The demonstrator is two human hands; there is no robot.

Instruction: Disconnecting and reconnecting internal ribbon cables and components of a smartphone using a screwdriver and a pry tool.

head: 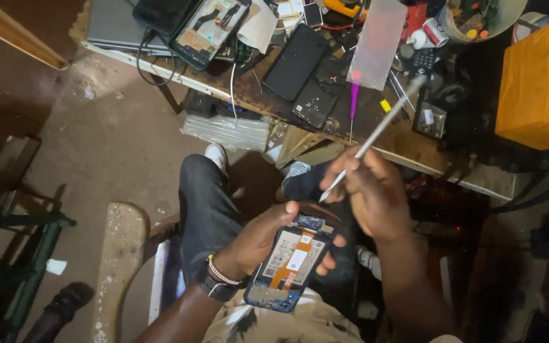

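Workbench clutter spreads ahead of us: an orange box, dark phones and a purple tool. Below it, over our lap, our left hand grips an opened phone, its back off and orange ribbon showing. Just above, our right hand pinches a thin white tool, tip near the phone's top.

Opened phone: in the left hand, over the lap. Tweezers: in the right hand, above and right of the phone. Bench: beyond the knees, carrying phone screens at centre, opened handset to their left, box at far right. Stool: left of the legs.
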